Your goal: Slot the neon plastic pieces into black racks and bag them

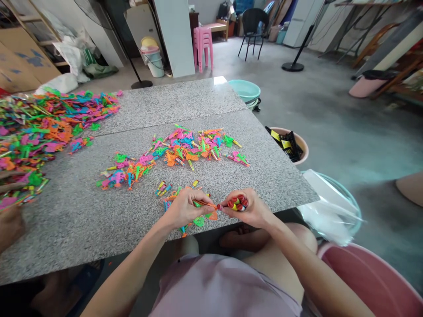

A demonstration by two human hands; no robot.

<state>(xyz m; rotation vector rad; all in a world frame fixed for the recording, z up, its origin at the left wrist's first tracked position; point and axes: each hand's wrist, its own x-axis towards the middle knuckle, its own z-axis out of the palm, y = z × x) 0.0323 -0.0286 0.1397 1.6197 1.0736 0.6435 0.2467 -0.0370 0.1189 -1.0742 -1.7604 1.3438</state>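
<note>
My left hand (189, 206) pinches an orange plastic piece (206, 203), with some green beside it, near the table's front edge. A bundle of small red-ended tubes (237, 202) is gripped in my right hand (249, 209); its thumb and finger also pinch one red-ended tube (219, 207) that meets the orange piece's tip. Under and around my left hand lie loose plastic pieces, among them a green one (198, 221). Several short striped tubes (163, 189) rest just beyond. Farther up, a spread of colourful plastic pieces (185, 147) covers part of the granite table (264, 176).
A large heap of similar plastic pieces (59, 114) fills the table's left side, where another person's hand (11, 226) rests. Off the right edge stand a basin with black baskets (289, 145), a tub with plastic bags (333, 207) and a pink tub (370, 281).
</note>
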